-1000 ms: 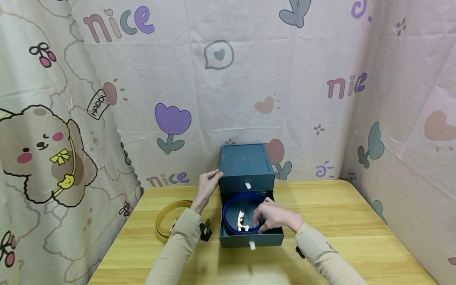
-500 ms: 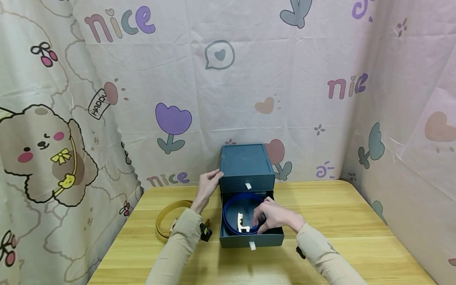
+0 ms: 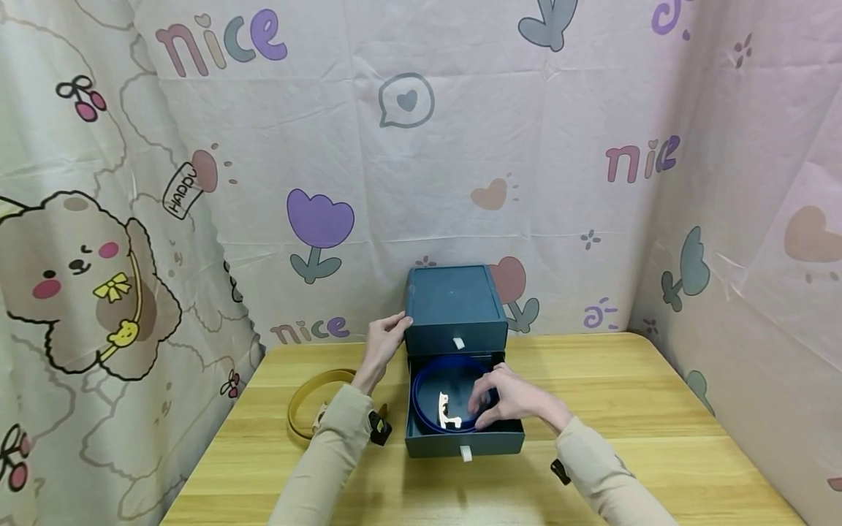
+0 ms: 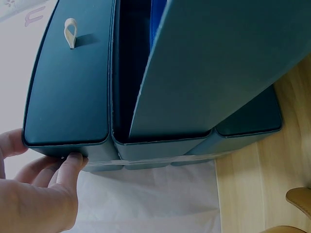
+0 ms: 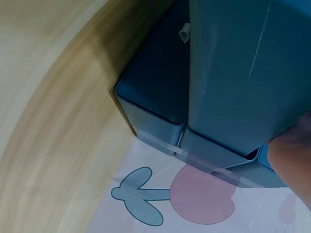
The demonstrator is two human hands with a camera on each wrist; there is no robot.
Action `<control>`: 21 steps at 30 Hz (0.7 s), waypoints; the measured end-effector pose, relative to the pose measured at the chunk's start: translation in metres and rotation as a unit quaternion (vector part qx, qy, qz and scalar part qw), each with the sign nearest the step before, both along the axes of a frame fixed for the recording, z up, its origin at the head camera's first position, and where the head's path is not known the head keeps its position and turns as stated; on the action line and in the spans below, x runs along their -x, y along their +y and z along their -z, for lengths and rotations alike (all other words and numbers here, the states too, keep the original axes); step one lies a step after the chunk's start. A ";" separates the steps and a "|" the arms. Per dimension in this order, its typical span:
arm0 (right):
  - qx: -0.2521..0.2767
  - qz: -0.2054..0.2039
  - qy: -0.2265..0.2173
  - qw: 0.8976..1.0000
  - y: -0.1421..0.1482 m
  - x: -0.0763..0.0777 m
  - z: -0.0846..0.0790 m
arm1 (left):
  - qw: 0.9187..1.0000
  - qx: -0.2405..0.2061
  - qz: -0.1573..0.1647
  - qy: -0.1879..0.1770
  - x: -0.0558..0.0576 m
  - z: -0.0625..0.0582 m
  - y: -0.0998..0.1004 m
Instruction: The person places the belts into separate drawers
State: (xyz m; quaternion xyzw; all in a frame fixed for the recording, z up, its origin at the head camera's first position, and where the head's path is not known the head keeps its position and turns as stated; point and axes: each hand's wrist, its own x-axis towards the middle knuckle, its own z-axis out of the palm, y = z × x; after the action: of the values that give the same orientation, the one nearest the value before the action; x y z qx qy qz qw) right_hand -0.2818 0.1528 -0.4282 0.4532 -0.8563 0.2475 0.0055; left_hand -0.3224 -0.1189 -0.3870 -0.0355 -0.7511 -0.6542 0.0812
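Observation:
A dark teal drawer box (image 3: 454,294) stands at the table's back, its middle drawer (image 3: 434,446) pulled out. Inside lies a coiled blue belt (image 3: 416,398) with a shiny gold buckle (image 3: 444,413). My left hand (image 3: 380,347) holds the box at its upper left side; in the left wrist view the left hand (image 4: 46,194) has its fingers bent around the corner and its thumb tip on the side. My right hand (image 3: 513,398) is over the drawer's right part, thumb and fingers apart at the belt's right edge. The right wrist view shows the right hand (image 5: 296,153) dark at the edge.
A coiled tan belt (image 3: 297,402) lies on the wooden table (image 3: 612,438) left of the box, partly behind my left forearm. White pull tabs show on the top drawer (image 3: 430,336) and the open one. A printed curtain (image 3: 421,168) hangs close behind.
My right hand has drawn back slightly to the right, and its thumb and fingers have spread. The left hand, the drawer box and the blue belt stay about where they were.

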 end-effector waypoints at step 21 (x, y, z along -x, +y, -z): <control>0.206 0.064 -0.009 0.977 0.007 -0.025 0.008 | 1.000 0.009 -0.006 -0.003 0.000 0.000 0.001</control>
State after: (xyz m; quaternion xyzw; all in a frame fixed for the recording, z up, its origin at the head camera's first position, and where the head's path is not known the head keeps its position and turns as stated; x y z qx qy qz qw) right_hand -0.2572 0.1593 -0.4360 0.3843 -0.8144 0.4215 0.1066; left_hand -0.3228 -0.1179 -0.3872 -0.0295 -0.7571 -0.6474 0.0823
